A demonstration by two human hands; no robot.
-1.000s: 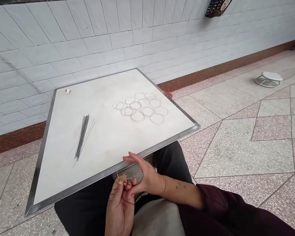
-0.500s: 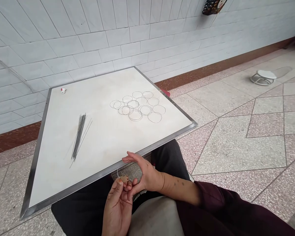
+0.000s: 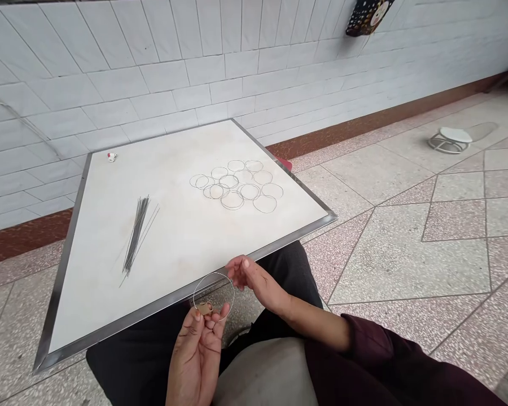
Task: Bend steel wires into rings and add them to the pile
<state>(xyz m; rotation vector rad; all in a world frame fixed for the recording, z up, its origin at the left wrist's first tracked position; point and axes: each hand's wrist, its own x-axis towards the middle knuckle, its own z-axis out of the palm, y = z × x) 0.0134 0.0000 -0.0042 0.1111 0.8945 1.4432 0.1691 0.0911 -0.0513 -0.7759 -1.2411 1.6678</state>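
My left hand (image 3: pixel 195 352) is closed in front of the table's near edge, palm up. Between its thumb and fingers is a thin wire ring (image 3: pixel 214 273), held upright, together with a small tan piece (image 3: pixel 204 308) whose kind I cannot make out. My right hand (image 3: pixel 260 285) is beside the ring's right side with fingers loosely extended; whether a fingertip touches the wire is unclear. On the white table (image 3: pixel 186 237) lie several overlapping wire rings (image 3: pixel 265 204) at the right. A bundle of straight wires (image 3: pixel 134 239) rests at the left.
A small white and red object (image 3: pixel 112 157) sits at the table's far left corner. Metal trim (image 3: pixel 152 313) borders the tabletop. Behind stands a tiled wall (image 3: pixel 165 104) with a dark patterned bag (image 3: pixel 366 17). A low white stool (image 3: pixel 451 140) is on the floor at right.
My right hand has straightened from its wide curve around the ring and drawn off to the right. More of the ring now shows. My left hand has shifted slightly left, still holding it.
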